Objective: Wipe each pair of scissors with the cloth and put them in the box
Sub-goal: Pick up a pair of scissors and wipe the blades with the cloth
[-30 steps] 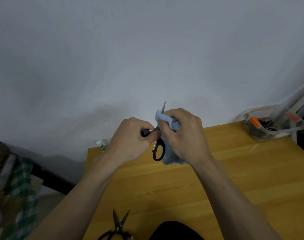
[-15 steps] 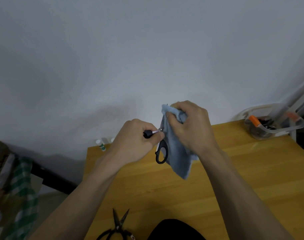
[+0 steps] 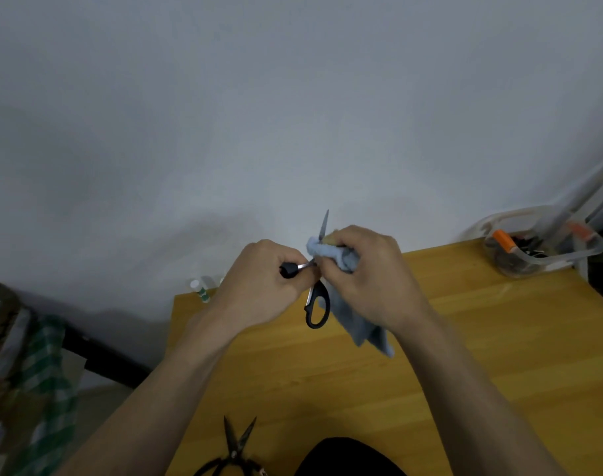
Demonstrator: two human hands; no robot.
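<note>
both hands [image 3: 265, 286] raised, fingers curled

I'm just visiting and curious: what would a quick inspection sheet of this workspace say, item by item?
Surface: wooden table, yellow-orange.
Job's things: black-handled scissors held above the table, one blade tip poking up past the blue cloth; a second pair of scissors lies open at the near edge; clear plastic box at the far right corner, already holding items, one orange-capped.
Clutter: small white bottle at the far left corner.
Hands: left hand grips the scissors; right hand holds the cloth around a blade.
Cables: nothing seen.
Surroundings: plain grey wall; green checked fabric at left.
</note>
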